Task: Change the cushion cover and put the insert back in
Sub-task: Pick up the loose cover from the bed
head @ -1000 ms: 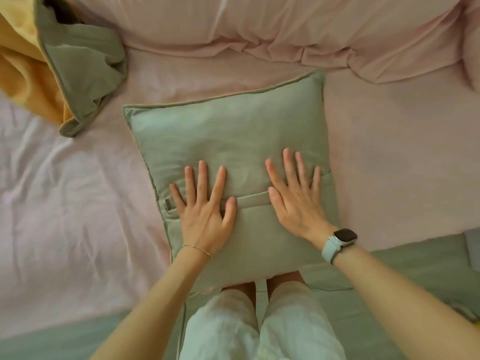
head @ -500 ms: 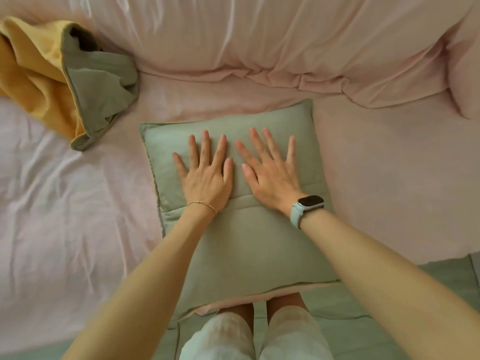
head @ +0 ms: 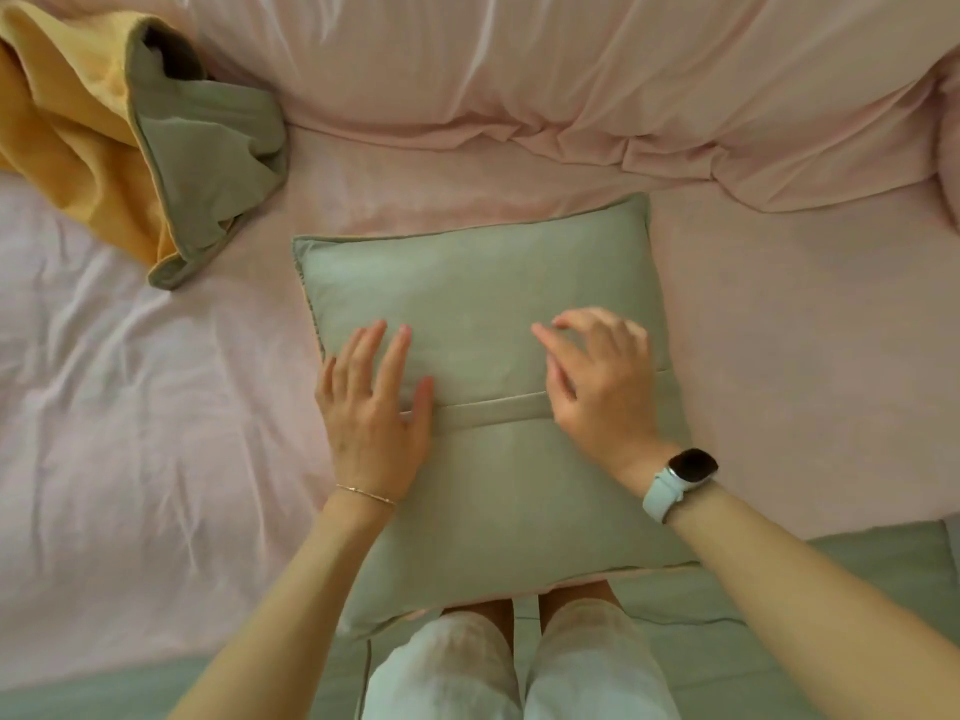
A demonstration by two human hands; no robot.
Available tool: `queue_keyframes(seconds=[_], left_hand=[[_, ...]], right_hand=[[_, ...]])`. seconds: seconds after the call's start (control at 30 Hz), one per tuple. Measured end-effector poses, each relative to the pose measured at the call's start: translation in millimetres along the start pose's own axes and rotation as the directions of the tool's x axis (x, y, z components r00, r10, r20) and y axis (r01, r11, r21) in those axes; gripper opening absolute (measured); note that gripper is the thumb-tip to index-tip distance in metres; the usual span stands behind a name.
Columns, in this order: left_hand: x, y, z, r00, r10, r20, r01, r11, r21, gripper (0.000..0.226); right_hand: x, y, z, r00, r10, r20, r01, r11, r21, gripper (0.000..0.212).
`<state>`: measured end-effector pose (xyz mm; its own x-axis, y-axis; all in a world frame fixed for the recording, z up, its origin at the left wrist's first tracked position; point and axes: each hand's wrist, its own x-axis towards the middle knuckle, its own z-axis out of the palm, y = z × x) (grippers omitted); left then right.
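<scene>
Both hands lie open, left hand [head: 371, 415] flat and right hand [head: 602, 379] relaxed, on the soft, light sage cushion [head: 488, 407], best gripped by its piped edges

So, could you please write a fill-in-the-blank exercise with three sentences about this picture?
1. Both hands, left and right, rest on the green ____.
2. The watch is on the ____ wrist.
3. The crumpled cover at the far left is green and ____.

Missing words: cushion; right; yellow.
</scene>
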<state>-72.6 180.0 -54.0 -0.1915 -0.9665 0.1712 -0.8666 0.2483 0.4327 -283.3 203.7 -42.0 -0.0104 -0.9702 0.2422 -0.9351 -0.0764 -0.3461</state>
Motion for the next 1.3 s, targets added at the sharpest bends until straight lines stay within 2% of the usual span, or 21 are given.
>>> queue_keyframes(seconds=[0.07, 0.1, 0.17, 0.3, 0.33, 0.4, 0.47, 0.53, 0.6, 0.63, 0.67, 0.73, 0.8, 0.87, 0.93, 0.97, 1.03, 1.07, 1.13, 1.2, 1.3], left_hand=[[-5.6, 22.2, 7.5, 0.979, 0.203, -0.032, -0.204, 0.978, -0.051, 0.026], [-10.2, 27.9, 11.1, 0.975, 0.223, -0.023, -0.224, 0.974, -0.046, 0.022], [-20.0, 25.3, 18.7, 0.988, 0.147, 0.036, -0.148, 0.989, 0.008, 0.023], [-22.0, 2.4, 28.7, 0.981, 0.036, 0.191, -0.054, 0.994, 0.091, 0.033], [-18.7, 0.7, 28.8, 0.977, 0.031, 0.209, -0.052, 0.994, 0.092, 0.034], [-15.6, 1.9, 27.1, 0.977, 0.034, 0.210, -0.054, 0.994, 0.091, 0.035], [-19.6, 5.1, 24.9, 0.984, 0.052, 0.172, -0.067, 0.995, 0.079, 0.034], [-26.7, 8.2, 23.6, 0.990, 0.068, 0.123, -0.078, 0.994, 0.078, 0.034], [-29.4, 11.3, 25.0, 0.992, 0.074, 0.100, -0.082, 0.993, 0.080, 0.033], [-29.7, 12.2, 25.9, 0.991, 0.084, 0.100, -0.093, 0.992, 0.086, 0.032], [-28.5, 11.7, 26.4, 0.989, 0.104, 0.107, -0.114, 0.989, 0.094, 0.031], [-22.6, 9.8, 26.3, 0.970, 0.182, 0.159, -0.201, 0.973, 0.113, 0.031], [-16.8, 4.9, 26.0, 0.928, 0.262, 0.267, -0.308, 0.940, 0.147, 0.040], [-17.5, 1.4, 23.5, 0.914, 0.195, 0.355, -0.270, 0.947, 0.176, 0.047], [-23.7, 1.1, 21.0, 0.920, 0.037, 0.390, -0.119, 0.975, 0.187, 0.052], [-27.9, 0.5, 20.5, 0.918, -0.035, 0.395, -0.040, 0.982, 0.182, 0.053], [-37.4, 0.5, 19.1, 0.907, -0.151, 0.394, 0.089, 0.981, 0.171, 0.055], [-40.9, 1.0, 19.1, 0.903, -0.182, 0.390, 0.125, 0.978, 0.167, 0.055], [-43.7, 3.8, 19.4, 0.898, -0.194, 0.396, 0.146, 0.978, 0.147, 0.057], [-44.9, 3.7, 15.0, 0.882, -0.241, 0.404, 0.194, 0.969, 0.154, 0.063], [-48.6, -11.2, 4.7, 0.808, -0.393, 0.440, 0.352, 0.920, 0.174, 0.080]], right_hand=[[-12.5, -15.9, 0.5, 0.977, -0.178, 0.119, 0.182, 0.983, -0.022, 0.039], [-18.8, -19.4, 2.5, 0.955, -0.177, 0.238, 0.195, 0.979, -0.057, 0.043], [-24.0, -18.8, 13.7, 0.901, -0.058, 0.429, 0.137, 0.978, -0.155, 0.050], [0.1, -29.7, 35.9, 0.743, 0.102, 0.661, 0.089, 0.965, -0.248, 0.051], [3.9, -30.5, 39.0, 0.743, 0.086, 0.664, 0.103, 0.965, -0.240, 0.047], [7.5, -29.5, 30.9, 0.819, 0.026, 0.573, 0.097, 0.979, -0.182, 0.044], [4.7, -24.9, 13.4, 0.924, -0.005, 0.382, 0.055, 0.991, -0.121, 0.043], [-1.0, -18.2, 10.0, 0.967, 0.039, 0.254, -0.004, 0.991, -0.137, 0.040], [-1.3, -19.6, 16.2, 0.923, 0.077, 0.378, 0.037, 0.957, -0.287, 0.046], [0.0, -21.5, 19.4, 0.850, 0.117, 0.514, 0.069, 0.942, -0.329, 0.046], [3.0, -22.2, 24.1, 0.777, 0.146, 0.612, 0.082, 0.941, -0.329, 0.043], [5.2, -17.7, 33.0, 0.727, 0.114, 0.678, 0.086, 0.964, -0.253, 0.043], [1.9, -13.4, 23.7, 0.801, 0.036, 0.598, 0.128, 0.965, -0.228, 0.045], [-17.1, -0.2, 16.6, 0.891, -0.050, 0.452, 0.126, 0.982, -0.139, 0.047], [-38.2, 15.3, 7.4, 0.911, 0.001, 0.413, 0.039, 0.995, -0.089, 0.051], [-45.8, 23.1, 3.0, 0.896, 0.119, 0.428, -0.089, 0.992, -0.090, 0.057], [-58.0, 32.3, -1.1, 0.802, 0.373, 0.466, -0.370, 0.923, -0.103, 0.065], [-62.7, 34.6, -0.3, 0.745, 0.437, 0.505, -0.455, 0.885, -0.095, 0.063], [-69.6, 35.8, 2.0, 0.710, 0.449, 0.542, -0.503, 0.862, -0.055, 0.061], [-72.3, 34.5, 1.9, 0.721, 0.461, 0.518, -0.510, 0.859, -0.054, 0.058], [-75.5, 34.1, -1.3, 0.596, 0.600, 0.533, -0.689, 0.723, -0.043, 0.050]])
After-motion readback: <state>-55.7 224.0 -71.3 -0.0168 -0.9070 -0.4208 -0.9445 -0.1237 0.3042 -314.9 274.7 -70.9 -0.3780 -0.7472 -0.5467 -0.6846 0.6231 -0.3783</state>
